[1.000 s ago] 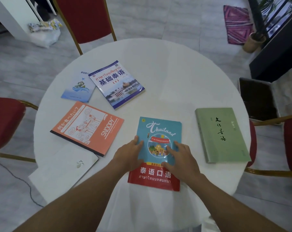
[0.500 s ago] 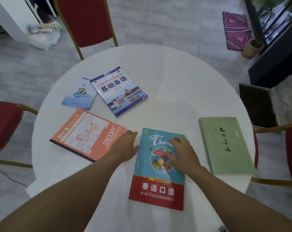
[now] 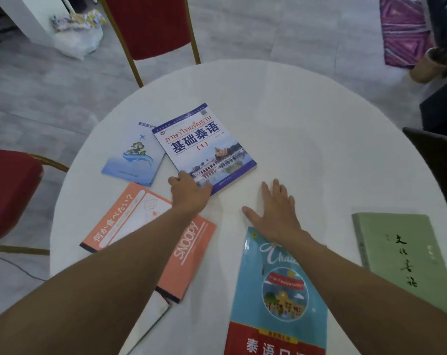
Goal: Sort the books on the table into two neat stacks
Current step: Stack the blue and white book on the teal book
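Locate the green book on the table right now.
In the head view the green book lies flat at the right edge of the table, just right of the teal Thailand book and apart from it.

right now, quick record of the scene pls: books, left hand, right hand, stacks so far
books: blue textbook, light blue booklet, orange Snoopy book, teal Thailand book, green book, white booklet
left hand: grips blue textbook's near corner
right hand: palm down over table, fingers straight, beyond teal Thailand book
stacks: none yet; books lie flat, spread out
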A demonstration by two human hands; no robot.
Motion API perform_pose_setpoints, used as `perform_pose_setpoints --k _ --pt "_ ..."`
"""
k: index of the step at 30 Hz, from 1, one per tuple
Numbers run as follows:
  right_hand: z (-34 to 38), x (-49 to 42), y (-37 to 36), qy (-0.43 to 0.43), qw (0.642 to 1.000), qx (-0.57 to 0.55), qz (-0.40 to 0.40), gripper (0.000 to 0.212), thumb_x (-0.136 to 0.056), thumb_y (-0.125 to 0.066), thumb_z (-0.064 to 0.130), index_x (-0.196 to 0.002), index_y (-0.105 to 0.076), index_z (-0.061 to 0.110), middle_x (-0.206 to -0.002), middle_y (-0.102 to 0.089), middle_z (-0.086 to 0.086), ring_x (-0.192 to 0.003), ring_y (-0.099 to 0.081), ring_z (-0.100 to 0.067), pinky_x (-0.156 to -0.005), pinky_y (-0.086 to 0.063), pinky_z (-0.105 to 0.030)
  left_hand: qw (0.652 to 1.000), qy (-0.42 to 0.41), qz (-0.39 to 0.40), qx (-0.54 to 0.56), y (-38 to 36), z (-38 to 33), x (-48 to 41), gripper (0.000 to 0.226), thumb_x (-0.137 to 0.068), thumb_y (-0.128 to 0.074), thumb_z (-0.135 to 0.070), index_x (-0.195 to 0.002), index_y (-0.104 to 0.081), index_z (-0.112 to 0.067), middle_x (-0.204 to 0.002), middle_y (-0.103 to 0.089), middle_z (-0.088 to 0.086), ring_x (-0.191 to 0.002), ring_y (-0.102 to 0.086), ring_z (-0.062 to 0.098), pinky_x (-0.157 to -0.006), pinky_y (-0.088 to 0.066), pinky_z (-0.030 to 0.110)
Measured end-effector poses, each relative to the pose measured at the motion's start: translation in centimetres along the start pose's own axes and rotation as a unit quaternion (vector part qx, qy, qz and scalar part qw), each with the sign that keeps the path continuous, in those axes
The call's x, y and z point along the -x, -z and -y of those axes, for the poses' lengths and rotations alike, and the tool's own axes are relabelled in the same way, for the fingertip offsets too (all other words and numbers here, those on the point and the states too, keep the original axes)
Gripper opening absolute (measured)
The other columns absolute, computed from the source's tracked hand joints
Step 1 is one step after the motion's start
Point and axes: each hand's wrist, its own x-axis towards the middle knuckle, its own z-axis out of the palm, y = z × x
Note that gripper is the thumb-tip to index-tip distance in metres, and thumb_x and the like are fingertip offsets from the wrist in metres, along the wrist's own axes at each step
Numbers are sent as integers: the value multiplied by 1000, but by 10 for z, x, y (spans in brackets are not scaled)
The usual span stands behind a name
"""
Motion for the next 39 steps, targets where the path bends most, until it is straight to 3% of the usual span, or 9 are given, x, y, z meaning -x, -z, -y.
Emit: perform_pose_setpoints --k 8,14,18,20,23,26,28,33,39 --pt "-1 -2 -43 -7 987 107 -121 93 -88 -12 80 -158 -2 20 -166 7 -11 -153 7 -32 -122 0 -54 975 195 -82 64 -12 -19 -40 93 -65 -87 -40 -134 -37 -3 -135 -43 17 -121 -48 32 -93 -46 41" --pt "-4 -6 -50 -6 983 119 -139 93 -88 -20 80 -158 -5 21 -167 4 -9 -153 5 -31 -122 0 -53 977 169 -63 111 -16 -22 -42 73 -71 -84 -37 -127 -44 -10 -128 -46 13 -114 -51 30 -94 -52 45" --pt "-3 -6 -46 -20 987 120 -106 93 -86 -13 83 -158 7 26 -165 16 -5 -151 17 -27 -118 15 -47 943 119 -18 310 -15 -24 -31 46 -89 -69 -11 -117 -34 -22 -103 -55 -1 -77 -62 12 -41 -50 15" --pt "-6 -6 -41 -15 992 103 -77 87 -88 -7 79 -155 14 28 -163 24 -2 -150 24 -24 -116 20 -44 923 121 7 366 -7 -24 -24 48 -90 -67 -8 -118 -33 -25 -94 -54 -8 -74 -63 12 -37 -47 14" --pt "-8 -4 -22 7 997 -14 -77 68 -98 -14 61 -156 -16 24 -166 -6 -2 -153 -1 -25 -122 1 -40 890 117 46 438 7 -24 -15 57 -86 -71 -2 -124 -38 -28 -99 -61 -6 -82 -70 17 -47 -56 24" --pt "-6 9 9 -28 957 -241 -159 42 -102 -24 50 -102 -59 27 -109 -66 3 -107 -62 -24 -88 -50 -36 877 98 77 463 19 -21 -1 56 -85 -71 1 -124 -43 -28 -101 -66 -5 -79 -72 18 -51 -57 28" --pt "2 16 28 -77 929 -345 -111 46 -101 -26 54 -93 -61 27 -90 -69 6 -88 -67 -16 -68 -52 -30 880 77 111 454 25 -18 13 57 -85 -70 1 -127 -43 -25 -103 -68 -2 -79 -73 20 -56 -59 32" --pt "8 31 60 -209 786 -576 76 39 -97 -52 49 -106 -67 14 -96 -77 -12 -89 -74 -30 -86 -59 -47 881 40 222 415 29 -11 59 57 -85 -70 1 -129 -41 -21 -114 -68 11 -81 -76 28 -62 -61 37" --pt "-23 91 49 -216 801 -555 53 19 -92 -66 11 -111 -64 11 -96 -76 -13 -80 -76 -31 -67 -63 -45 923 5 289 252 13 10 124 58 -83 -73 -4 -125 -40 -25 -114 -64 6 -85 -74 25 -61 -59 29"
